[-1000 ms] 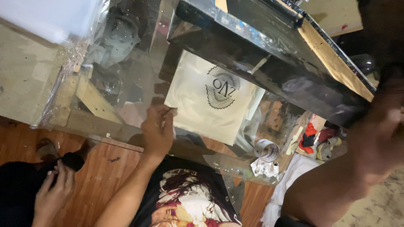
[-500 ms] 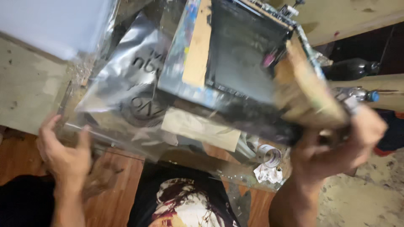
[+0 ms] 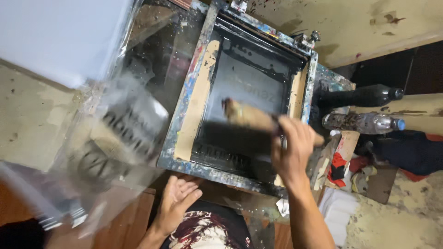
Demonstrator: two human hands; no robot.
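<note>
A wooden squeegee (image 3: pixel 258 119) is gripped by the right hand (image 3: pixel 291 150) over the frame (image 3: pixel 189 99); the left hand (image 3: pixel 177 198) is held open at the frame's near edge.

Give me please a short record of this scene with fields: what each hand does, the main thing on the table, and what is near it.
right hand: grips a wooden-handled squeegee over the screen
left hand: open, palm up, below the near edge of the frame, holding nothing
main thing: screen-printing frame lying flat, its mesh black with ink
right of the frame: dark bottle, clear plastic bottle
left of the frame: blurred clear film with black print
</note>
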